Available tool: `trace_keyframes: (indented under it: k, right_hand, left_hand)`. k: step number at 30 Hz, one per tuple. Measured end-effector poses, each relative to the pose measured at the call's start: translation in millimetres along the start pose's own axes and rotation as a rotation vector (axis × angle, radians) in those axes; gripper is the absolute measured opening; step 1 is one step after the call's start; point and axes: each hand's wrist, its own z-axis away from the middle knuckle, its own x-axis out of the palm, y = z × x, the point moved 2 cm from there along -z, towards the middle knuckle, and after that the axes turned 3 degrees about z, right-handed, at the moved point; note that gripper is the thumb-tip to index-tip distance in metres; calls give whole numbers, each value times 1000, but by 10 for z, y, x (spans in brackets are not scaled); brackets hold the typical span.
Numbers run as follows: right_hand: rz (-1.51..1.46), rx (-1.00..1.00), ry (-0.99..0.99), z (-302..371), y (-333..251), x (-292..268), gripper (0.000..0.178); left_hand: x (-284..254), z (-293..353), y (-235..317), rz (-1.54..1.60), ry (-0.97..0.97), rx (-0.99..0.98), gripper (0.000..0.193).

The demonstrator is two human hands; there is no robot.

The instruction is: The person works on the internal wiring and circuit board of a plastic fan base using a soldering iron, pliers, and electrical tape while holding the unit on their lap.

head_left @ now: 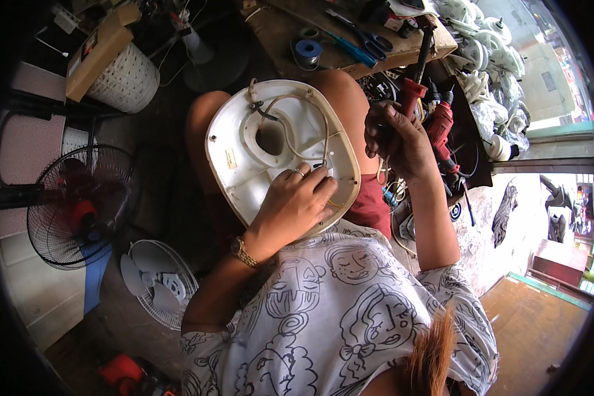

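A white plastic fan base [227, 148] lies underside up across my lap, with a round hole through it and a few screws along its rim. A pale cable [326, 129] loops around inside it. My left hand [297, 198] reaches into the base, its fingers pinched where the cable's end and a small dark piece show. Raised to the right of the base, my right hand [402, 138] grips a soldering iron [413, 96] by its red handle, the dark metal shaft pointing up and away. The iron is apart from the base.
On the wooden bench [277, 46] ahead lie a solder spool [307, 49], scissors [375, 45] and a blue-handled tool [355, 51]. A red power tool [440, 125] sits among cables at right. White plastic parts [485, 46] pile beyond. Fan grilles [79, 208] and blades [155, 280] stand left.
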Motion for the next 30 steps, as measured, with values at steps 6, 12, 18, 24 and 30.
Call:
trace_keyframes:
  k: [6,12,18,24,30]
  right_hand:
    - [-59,42,-158,-16,57,48,32]
    - [21,108,-370,-17,275,359,25]
    - [20,116,-439,-23,533,426,24]
    - [221,126,-388,57,591,441,24]
    - [115,93,-306,37,630,384,24]
  left_hand:
    - [114,100,-5,54,141,-14,20]
    - [-108,109,-70,370,376,-153,16]
    - [-70,187,-143,937,553,-510,6]
    - [-67,219,-263,1300,537,-805,8]
    - [-239,96,-184,690,368,-562,9]
